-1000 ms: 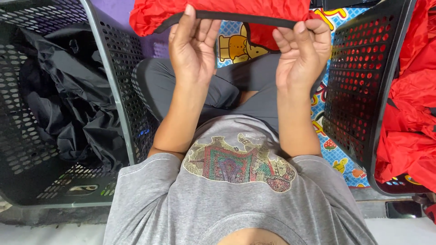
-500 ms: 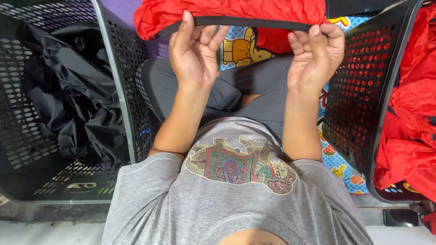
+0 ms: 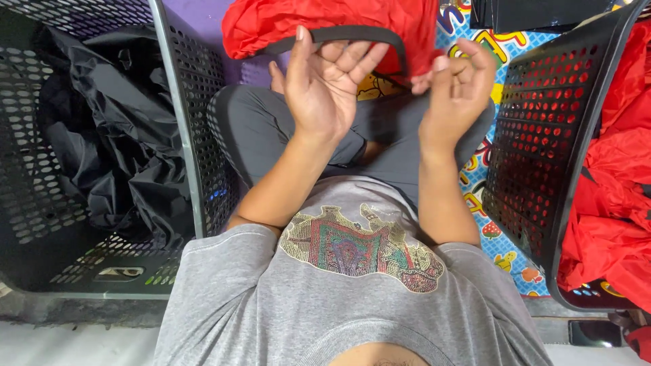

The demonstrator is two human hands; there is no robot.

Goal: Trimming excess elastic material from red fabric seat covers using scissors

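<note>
A red garment [image 3: 325,27] with a black elastic band [image 3: 332,34] is held up above the lap, its band hooked over the raised fingers of the left hand [image 3: 325,85] and pinched at its other end by the fingertips of the right hand [image 3: 458,85]. 2 perforated black baskets are seen: the left basket [image 3: 183,115] holds crumpled black garments [image 3: 108,135], the right basket [image 3: 549,156] holds red garments [image 3: 610,203]. The handling is judged partly done, since the red piece is not yet laid down and more red ones are waiting.
</note>
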